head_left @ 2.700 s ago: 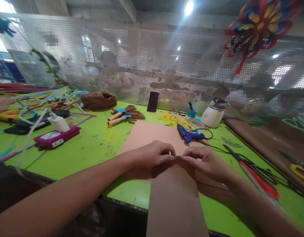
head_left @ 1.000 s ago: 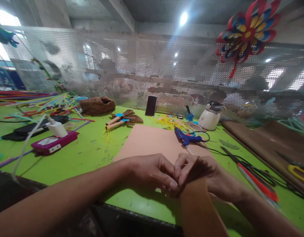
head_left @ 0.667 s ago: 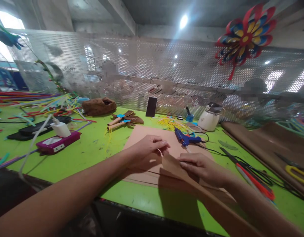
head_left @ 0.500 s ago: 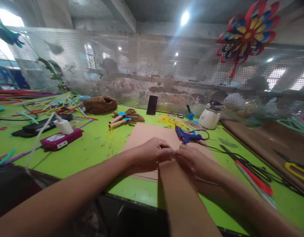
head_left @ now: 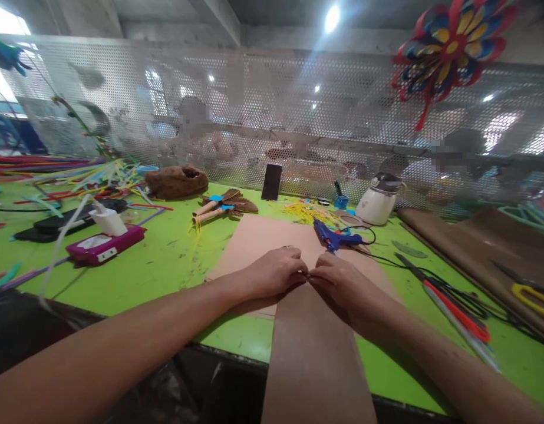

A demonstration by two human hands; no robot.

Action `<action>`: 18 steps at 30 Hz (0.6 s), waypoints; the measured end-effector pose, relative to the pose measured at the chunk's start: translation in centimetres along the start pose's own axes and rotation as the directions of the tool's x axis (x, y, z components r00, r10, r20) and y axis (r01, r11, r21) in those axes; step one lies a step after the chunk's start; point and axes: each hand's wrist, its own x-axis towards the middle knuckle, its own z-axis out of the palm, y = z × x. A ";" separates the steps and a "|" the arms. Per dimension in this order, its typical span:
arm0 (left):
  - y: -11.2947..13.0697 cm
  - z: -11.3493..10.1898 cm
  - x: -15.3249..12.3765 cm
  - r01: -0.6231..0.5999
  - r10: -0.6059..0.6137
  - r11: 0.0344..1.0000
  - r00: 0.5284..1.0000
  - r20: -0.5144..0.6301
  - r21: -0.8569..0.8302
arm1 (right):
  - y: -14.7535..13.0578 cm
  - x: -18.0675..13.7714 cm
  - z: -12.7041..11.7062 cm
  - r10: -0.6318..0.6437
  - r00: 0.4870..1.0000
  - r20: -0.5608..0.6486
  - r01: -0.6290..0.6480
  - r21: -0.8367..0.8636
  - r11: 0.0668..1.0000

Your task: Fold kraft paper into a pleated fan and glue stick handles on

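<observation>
A long strip of brown paper (head_left: pixel 318 359) hangs from the table toward me, its far end pinched between my hands. My left hand (head_left: pixel 278 271) is closed on that end from the left, fingertips pressed down. From the right, my right hand (head_left: pixel 338 282) grips the same end, and the two sets of fingertips almost meet. Beneath both hands lies a pinkish-tan sheet (head_left: pixel 258 238), flat on the green table (head_left: pixel 174 271). A blue glue gun (head_left: pixel 333 237) rests on the sheet just beyond my right hand.
Scissors with red handles (head_left: pixel 457 309), a cable and folded brown material (head_left: pixel 470 241) lie at right. A white jug (head_left: pixel 378 200) and a dark phone (head_left: pixel 272 182) stand at the back. At left are a purple power strip (head_left: pixel 106 244) and paper-tube figures (head_left: pixel 223 203).
The brown strip has turned flatter and now shows its broad face. My hands have shifted slightly, with fingertips closer together on its far end. The view has tilted a little.
</observation>
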 end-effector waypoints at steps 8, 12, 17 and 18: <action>0.5 -0.1 0.1 -0.006 0.005 0.999 1.000 0.019 0.045 | 0.5 -0.8 -0.2 0.010 0.998 0.066 -0.003 -0.115 0.993; 0.5 -0.2 0.0 0.006 -0.009 0.997 0.999 0.041 0.075 | 0.9 -1.3 -0.4 0.038 0.996 0.081 -0.023 -0.184 0.983; 0.3 -0.9 -0.7 0.053 -0.054 0.998 0.997 0.046 0.013 | 2.0 -1.2 -0.4 0.056 0.988 0.141 -0.028 -0.196 0.980; 0.4 -1.1 -0.8 0.058 -0.058 0.998 0.997 0.052 0.004 | 2.2 -1.2 -0.3 0.060 0.988 0.144 -0.030 -0.198 0.980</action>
